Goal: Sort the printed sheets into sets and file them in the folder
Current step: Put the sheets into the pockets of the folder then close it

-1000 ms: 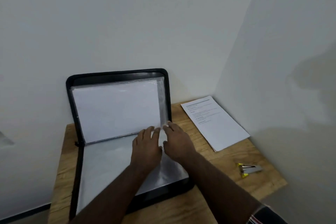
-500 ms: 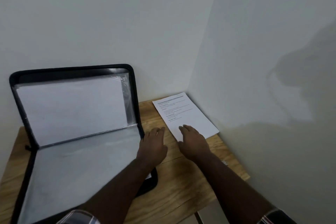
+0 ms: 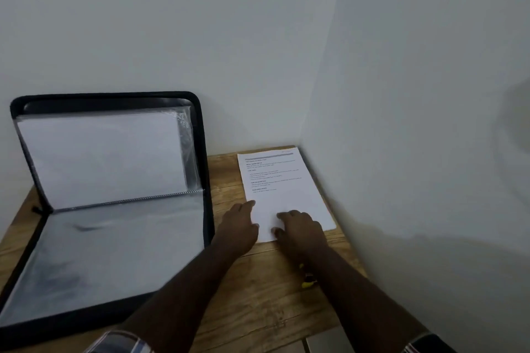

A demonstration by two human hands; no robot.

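Observation:
A black zip folder (image 3: 205,180) lies open on the wooden table (image 3: 258,309), its lid leaning on the back wall. Clear plastic sleeves fill both halves, and the upper sleeve holds white paper (image 3: 100,157). To its right, in the corner, lies a stack of printed sheets (image 3: 281,180) with text on top. My left hand (image 3: 239,226) touches the stack's left edge with its fingers stretched out. My right hand (image 3: 298,228) rests on the stack's near end, fingers bent down onto the paper.
A small yellow and grey stapler (image 3: 308,281) lies on the table, mostly hidden under my right forearm. White walls close in behind and to the right. The table's front edge runs just under my arms.
Both hands have left the folder's sleeves and moved right onto the printed stack. The view has swung right, so the folder now sits at the left.

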